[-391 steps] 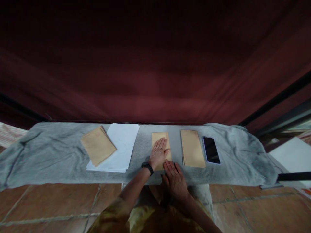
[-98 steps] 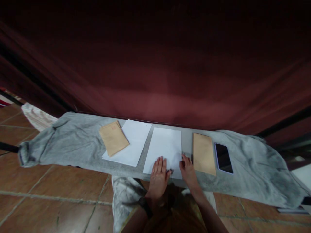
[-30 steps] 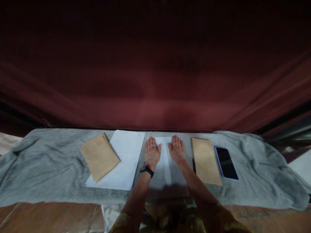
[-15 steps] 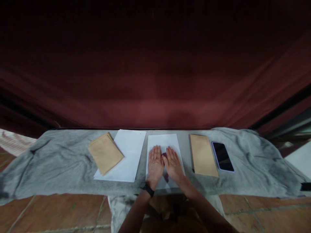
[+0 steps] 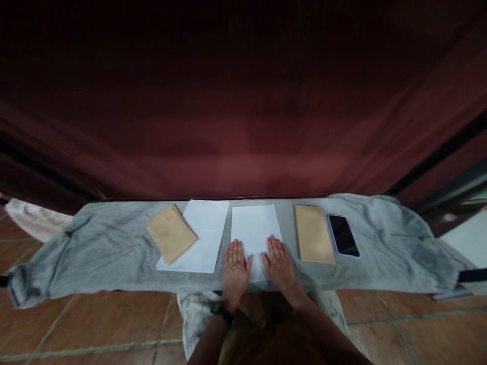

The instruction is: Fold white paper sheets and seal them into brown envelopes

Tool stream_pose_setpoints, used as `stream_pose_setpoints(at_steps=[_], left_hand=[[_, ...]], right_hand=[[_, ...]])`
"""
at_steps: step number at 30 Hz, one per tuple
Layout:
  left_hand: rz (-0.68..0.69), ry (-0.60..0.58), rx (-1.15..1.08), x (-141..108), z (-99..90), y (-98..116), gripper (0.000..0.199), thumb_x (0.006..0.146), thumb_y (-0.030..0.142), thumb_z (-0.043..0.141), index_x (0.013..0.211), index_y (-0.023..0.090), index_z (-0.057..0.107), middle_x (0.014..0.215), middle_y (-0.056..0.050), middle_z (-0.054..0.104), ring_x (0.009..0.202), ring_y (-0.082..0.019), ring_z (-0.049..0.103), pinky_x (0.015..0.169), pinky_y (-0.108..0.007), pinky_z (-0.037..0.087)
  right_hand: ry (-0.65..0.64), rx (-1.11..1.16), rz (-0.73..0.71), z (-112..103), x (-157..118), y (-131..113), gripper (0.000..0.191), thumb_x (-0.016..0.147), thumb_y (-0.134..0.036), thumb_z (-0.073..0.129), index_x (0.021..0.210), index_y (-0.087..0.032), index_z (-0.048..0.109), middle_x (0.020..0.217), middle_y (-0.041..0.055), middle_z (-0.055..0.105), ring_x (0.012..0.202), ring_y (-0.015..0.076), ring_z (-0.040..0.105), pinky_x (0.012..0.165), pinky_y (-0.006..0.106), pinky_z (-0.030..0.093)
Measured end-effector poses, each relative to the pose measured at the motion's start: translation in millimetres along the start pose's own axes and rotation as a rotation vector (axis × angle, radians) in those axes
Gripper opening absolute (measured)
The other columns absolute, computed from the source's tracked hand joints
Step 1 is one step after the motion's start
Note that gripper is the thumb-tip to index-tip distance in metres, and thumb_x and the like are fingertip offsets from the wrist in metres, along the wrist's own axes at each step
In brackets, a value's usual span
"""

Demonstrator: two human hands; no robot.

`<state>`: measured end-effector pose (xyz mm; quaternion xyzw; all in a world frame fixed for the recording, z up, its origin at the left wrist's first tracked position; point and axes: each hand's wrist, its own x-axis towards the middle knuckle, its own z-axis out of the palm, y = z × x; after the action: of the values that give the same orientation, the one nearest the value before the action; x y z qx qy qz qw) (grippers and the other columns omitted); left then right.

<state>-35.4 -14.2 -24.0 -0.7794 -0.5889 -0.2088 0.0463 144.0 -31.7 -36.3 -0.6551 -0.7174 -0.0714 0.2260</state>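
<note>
White rectangular paper sheet (image 5: pixel 255 223), long axis pointing forward, extends beyond the left hand (image 5: pixel 235 269) and right hand (image 5: pixel 280 266), both flat, thumbs spread, equally near, at opposite edges.

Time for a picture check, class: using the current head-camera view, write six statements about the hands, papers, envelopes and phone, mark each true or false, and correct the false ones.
1. The left hand and right hand each rest at least partly on the middle white paper. True.
2. Both hands are clenched into fists. False: both lie open and flat.
3. The phone lies to the right of the right-hand brown stack. True.
4. The right hand is holding the phone. False: it rests palm down on the middle white paper.
5. The left-hand envelopes partly overlap the left-hand white paper. True.
6. The right-hand brown stack lies on the middle white paper. False: it lies apart, on the grey cloth.
</note>
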Motion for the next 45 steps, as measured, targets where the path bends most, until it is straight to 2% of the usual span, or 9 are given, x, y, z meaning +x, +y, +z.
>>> stream_pose_setpoints(at_steps=[10,14,17,21,24,31,36,41,45], left_hand=[[-0.052,0.027,0.02,-17,-8.9,-11,0.059,0.104,0.035,0.036,0.155,0.006,0.032,0.154,-0.022,0.045,0.146,-0.032,0.04,0.117,-0.052,0.039],[-0.088,0.016,0.036,-23,-17.7,2,0.058,0.104,0.032,0.034,0.156,0.008,0.03,0.156,-0.021,0.043,0.148,-0.03,0.037,0.119,-0.051,0.036],[0.055,-0.066,-0.003,-29,-19.6,22,0.057,0.104,0.031,0.035,0.158,0.012,0.028,0.16,-0.015,0.037,0.151,-0.026,0.03,0.122,-0.049,0.033],[0.233,-0.167,-0.023,-36,-17.2,39,0.056,0.104,0.031,0.037,0.157,0.018,0.03,0.161,-0.009,0.039,0.151,-0.022,0.031,0.123,-0.049,0.031],[0.192,-0.171,0.007,-38,-17.9,35,0.057,0.103,0.035,0.039,0.156,0.014,0.033,0.159,-0.012,0.041,0.15,-0.023,0.033,0.122,-0.047,0.033],[0.064,-0.129,0.055,-42,-27.6,4,0.056,0.104,0.04,0.036,0.152,0.011,0.041,0.156,-0.015,0.044,0.147,-0.026,0.04,0.12,-0.047,0.037],[-0.059,-0.097,0.076,-26,-25.5,13,0.054,0.104,0.033,0.03,0.149,0.006,0.045,0.151,-0.02,0.05,0.145,-0.03,0.042,0.12,-0.053,0.034],[0.054,-0.181,-0.006,10,-4.7,44,0.057,0.1,0.022,0.031,0.156,0.011,0.034,0.16,-0.013,0.038,0.15,-0.024,0.033,0.123,-0.046,0.029],[0.055,-0.219,-0.009,24,11.4,42,0.06,0.098,0.02,0.033,0.157,0.012,0.031,0.16,-0.013,0.038,0.151,-0.024,0.032,0.123,-0.047,0.029]], right_hand=[[0.031,-0.055,0.019,-9,-25,21,0.064,0.106,-0.039,0.036,0.159,-0.006,0.024,0.156,0.021,0.042,0.142,0.0308,0.045,0.117,0.048,0.034],[0.014,-0.022,0.048,-18,-30,18,0.06,0.106,-0.036,0.035,0.157,-0.005,0.03,0.155,0.0206,0.044,0.144,0.0303,0.042,0.119,0.048,0.033],[-0.04,0.012,0.02,-23,-29,8,0.054,0.106,-0.032,0.034,0.154,-0.007,0.038,0.155,0.0184,0.044,0.146,0.0286,0.04,0.12,0.05,0.03],[-0.11,0.047,-0.059,-25,-29,-2,0.05,0.106,-0.03,0.033,0.152,-0.014,0.043,0.158,0.0124,0.042,0.146,0.0257,0.04,0.122,0.05,0.027],[-0.1,0.04,-0.078,-25,-33,4,0.052,0.106,-0.031,0.035,0.154,-0.013,0.039,0.157,0.0136,0.043,0.146,0.0257,0.04,0.122,0.049,0.027],[-0.052,0.006,-0.064,-28,-48,32,0.056,0.106,-0.037,0.036,0.155,-0.008,0.036,0.156,0.017,0.043,0.144,0.0269,0.042,0.12,0.047,0.03],[-0.073,0.043,-0.002,-30,-34,25,0.053,0.106,-0.036,0.033,0.152,-0.01,0.043,0.153,0.0171,0.048,0.142,0.0283,0.045,0.118,0.051,0.034],[-0.152,0.129,-0.072,-17,4,3,0.052,0.107,-0.031,0.025,0.15,-0.01,0.045,0.156,0.0128,0.045,0.146,0.0229,0.04,0.12,0.045,0.033],[-0.145,0.107,-0.093,-4,14,5,0.05,0.107,-0.031,0.03,0.152,-0.013,0.043,0.156,0.0131,0.046,0.146,0.0222,0.04,0.12,0.045,0.031]])
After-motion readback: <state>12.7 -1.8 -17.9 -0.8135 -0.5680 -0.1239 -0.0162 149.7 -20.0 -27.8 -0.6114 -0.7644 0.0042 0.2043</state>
